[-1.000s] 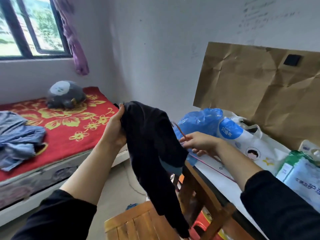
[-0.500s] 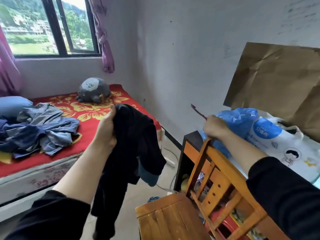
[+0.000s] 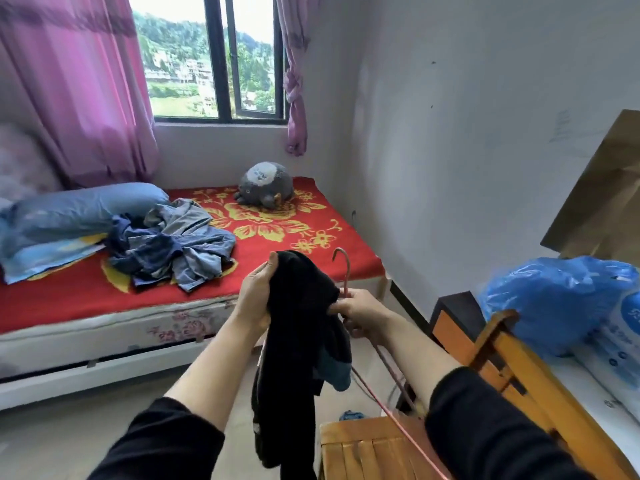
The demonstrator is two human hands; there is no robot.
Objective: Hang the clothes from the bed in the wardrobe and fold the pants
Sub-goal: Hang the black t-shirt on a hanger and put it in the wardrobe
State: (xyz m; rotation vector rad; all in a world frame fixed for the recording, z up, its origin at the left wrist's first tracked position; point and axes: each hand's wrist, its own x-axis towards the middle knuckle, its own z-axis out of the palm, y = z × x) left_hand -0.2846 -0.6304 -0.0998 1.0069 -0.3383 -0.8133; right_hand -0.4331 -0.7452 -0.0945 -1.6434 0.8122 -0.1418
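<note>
The left hand (image 3: pixel 258 296) is holding up a black garment (image 3: pixel 301 323) in front of the bed (image 3: pixel 86 296), off its foot-end corner. Its grip is clamped on the top fold, thumb on the near side, with the fingers hidden behind the cloth. The garment is hanging in a long bunch that is running out of the bottom edge of the view, so its lower end is cut off. What kind of garment it is cannot be made out; a bluish patch is showing on its right side.

The right hand (image 3: pixel 360 311) is touching the garment's right edge, its grip closed round the neck of a reddish wire hanger (image 3: pixel 341 268). Whether those fingers are also pinching cloth is hard to tell. The hook is standing up above the hand against the bed's red cover. The hanger's arms are running down under the right forearm, partly hidden by it and by the garment.

On the bed, toward the pillow end, a heap of blue clothes (image 3: pixel 173 244) is lying crumpled beside a blue pillow (image 3: pixel 83 206). A grey plush toy (image 3: pixel 265 185) is sitting at the bed's far side by the window wall. To the right of the bed's foot, a wooden chair (image 3: pixel 363 452) is showing only in part. Beyond it a blue plastic bag (image 3: pixel 554 299) is lying on a worktop (image 3: pixel 588 403) whose right end is being cut off by the frame.
</note>
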